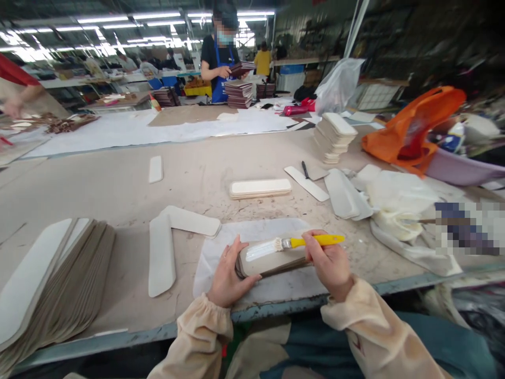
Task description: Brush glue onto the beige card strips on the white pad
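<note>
My right hand (329, 263) is closed around the yellow handle of a paintbrush (315, 240). The brush's bristles rest on the top piece of a short stack of oblong, round-ended panels (272, 260), where a wet white streak (262, 250) shows. At the stack's left end, my left hand (231, 273) grips the edges between thumb and fingers. Beneath the stack lies a whitish sheet (213, 252). Two pale oblong panels (161, 258) overlap just left of that sheet. Farther left, a large fanned pile of similar panels (71, 279) leans over.
Beyond my hands sit a small stack of white strips (260, 188), a single strip (155, 169) and a black-handled scraper (305, 169). At right are crumpled plastic (402, 200), an orange bag (410, 131) and a tall strip stack (334, 138). A co-worker (223, 58) handles brown pieces across the table.
</note>
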`<state>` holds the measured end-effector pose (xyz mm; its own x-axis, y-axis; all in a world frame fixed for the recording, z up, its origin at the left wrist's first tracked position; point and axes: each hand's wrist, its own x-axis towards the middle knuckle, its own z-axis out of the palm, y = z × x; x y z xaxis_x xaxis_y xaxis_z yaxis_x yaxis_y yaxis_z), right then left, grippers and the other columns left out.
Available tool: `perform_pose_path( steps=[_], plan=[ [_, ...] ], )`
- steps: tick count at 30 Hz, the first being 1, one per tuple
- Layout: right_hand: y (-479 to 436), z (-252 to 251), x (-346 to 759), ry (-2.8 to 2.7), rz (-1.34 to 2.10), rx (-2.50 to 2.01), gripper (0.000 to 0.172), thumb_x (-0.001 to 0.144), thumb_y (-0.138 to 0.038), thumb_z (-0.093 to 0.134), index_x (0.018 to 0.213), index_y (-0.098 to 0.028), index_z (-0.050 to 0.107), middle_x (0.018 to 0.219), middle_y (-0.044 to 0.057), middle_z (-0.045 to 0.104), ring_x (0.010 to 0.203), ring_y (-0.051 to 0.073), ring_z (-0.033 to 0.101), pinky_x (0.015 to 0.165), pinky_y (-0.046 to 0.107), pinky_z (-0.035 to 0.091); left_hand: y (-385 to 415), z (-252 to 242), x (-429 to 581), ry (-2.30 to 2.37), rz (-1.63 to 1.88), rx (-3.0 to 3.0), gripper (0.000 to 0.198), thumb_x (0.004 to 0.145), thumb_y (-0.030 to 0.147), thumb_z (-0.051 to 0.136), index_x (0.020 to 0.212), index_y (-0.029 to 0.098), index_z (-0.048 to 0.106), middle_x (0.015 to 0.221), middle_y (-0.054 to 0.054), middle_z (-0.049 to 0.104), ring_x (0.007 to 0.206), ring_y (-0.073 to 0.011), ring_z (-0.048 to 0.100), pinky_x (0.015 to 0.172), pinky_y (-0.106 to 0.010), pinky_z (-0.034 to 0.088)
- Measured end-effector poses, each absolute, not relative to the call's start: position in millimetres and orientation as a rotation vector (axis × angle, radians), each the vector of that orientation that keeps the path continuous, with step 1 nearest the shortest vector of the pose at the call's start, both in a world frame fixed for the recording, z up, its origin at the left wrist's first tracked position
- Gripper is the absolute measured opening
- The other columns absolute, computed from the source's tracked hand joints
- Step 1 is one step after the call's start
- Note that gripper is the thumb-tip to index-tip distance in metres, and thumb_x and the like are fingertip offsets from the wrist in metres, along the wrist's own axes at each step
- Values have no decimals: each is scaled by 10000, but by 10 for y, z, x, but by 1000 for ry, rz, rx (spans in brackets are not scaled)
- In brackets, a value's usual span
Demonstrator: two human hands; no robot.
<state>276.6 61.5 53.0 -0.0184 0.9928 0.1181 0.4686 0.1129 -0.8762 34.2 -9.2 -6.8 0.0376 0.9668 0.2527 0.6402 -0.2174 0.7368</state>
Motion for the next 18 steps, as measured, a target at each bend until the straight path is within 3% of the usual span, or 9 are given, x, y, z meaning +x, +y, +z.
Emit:
perform_pose_path(
  steps=[4, 8, 13, 18],
  plan=[
    [697, 525, 3043, -1565, 720, -1540, 542, 898, -532, 460, 485, -185, 521, 649, 38, 620, 552, 129, 549, 626, 270, 422, -88, -80, 328, 1626, 1018, 1922, 1009, 743, 373, 728, 1500, 269, 68, 1316, -126, 547, 1256, -320, 486, 1093, -611, 286],
    [780, 501, 3280, -1498, 631, -1619, 499, 882, -552, 473, 549, -190, 558, 563, 24, 592, 519, 142, 543, 591, 277, 423, -91, -77, 321, 1647, 997, 1936, 999, 757, 376, 717, 1499, 270, 56, 1317, -134, 544, 1256, -317, 489, 1093, -610, 292],
    [882, 459, 3480, -1472, 521, -1649, 487, 886, -539, 481, 542, -200, 539, 609, 41, 628, 609, 161, 596, 630, 282, 435, -91, -90, 312, 1638, 986, 1936, 985, 770, 376, 705, 1500, 272, 51, 1319, -134, 547, 1261, -313, 488, 1095, -613, 293],
    [851, 533, 3530, -1448, 457, -1638, 449, 881, -517, 505, 573, -193, 551, 606, 25, 597, 576, 146, 556, 595, 281, 416, -93, -90, 318, 1635, 996, 1916, 982, 767, 378, 708, 1500, 269, 64, 1322, -129, 547, 1265, -310, 483, 1096, -602, 296]
  ],
)
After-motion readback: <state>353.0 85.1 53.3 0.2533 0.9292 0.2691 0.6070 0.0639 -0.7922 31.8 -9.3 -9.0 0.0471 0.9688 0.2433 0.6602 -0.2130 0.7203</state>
